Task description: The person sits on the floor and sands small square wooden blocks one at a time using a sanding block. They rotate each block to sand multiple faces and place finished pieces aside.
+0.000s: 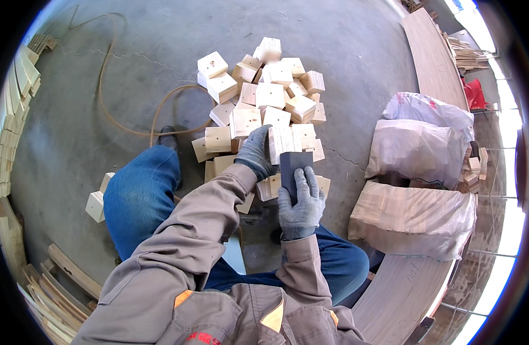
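Observation:
In a grey glove, my left hand is closed around the left side of a pale wooden block, lifted over the near part of the pile. My right hand, gloved too, grips a dark grey rectangular sanding block from the near end, its fingers lying along the top. The sanding block's far end meets or overlaps the wooden block's near right corner; whether they press together I cannot tell. Beyond both hands a heap of similar wooden blocks lies on the floor, several with a small dark hole.
An orange-brown hose curls across the concrete floor on the left. Plastic-wrapped bundles stand at the right on long boards. Stacked wood strips line the left edge. Two loose blocks lie beside my left knee.

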The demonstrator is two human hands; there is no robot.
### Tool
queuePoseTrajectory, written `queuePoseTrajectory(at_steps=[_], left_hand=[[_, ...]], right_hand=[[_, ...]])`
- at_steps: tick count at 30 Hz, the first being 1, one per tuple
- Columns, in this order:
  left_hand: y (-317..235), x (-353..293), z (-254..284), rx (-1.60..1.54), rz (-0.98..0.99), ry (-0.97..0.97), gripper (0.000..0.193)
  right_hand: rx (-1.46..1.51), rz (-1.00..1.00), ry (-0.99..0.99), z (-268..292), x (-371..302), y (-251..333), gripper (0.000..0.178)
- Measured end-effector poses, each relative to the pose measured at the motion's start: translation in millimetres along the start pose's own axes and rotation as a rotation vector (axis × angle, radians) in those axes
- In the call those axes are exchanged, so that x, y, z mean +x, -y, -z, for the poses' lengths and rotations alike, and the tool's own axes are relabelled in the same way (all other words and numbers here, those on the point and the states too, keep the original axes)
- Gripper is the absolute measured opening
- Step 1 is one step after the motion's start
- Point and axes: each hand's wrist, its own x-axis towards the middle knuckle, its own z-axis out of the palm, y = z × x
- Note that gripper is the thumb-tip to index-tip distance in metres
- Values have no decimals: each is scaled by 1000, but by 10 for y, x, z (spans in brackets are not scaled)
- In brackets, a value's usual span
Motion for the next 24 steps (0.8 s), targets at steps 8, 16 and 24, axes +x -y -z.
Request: queuePoseTrajectory(at_steps=[8, 16, 24], left_hand=[[97, 33, 65, 388, 20, 79, 45], [-112, 24, 11, -1043, 393, -61, 51], [-152, -43, 12, 34, 66, 20, 56]], right_hand=[[-112, -120, 108, -284, 1139, 28, 54], [-108, -124, 131, -274, 1236, 56, 55], [-36, -14, -2, -17, 11, -76, 55]])
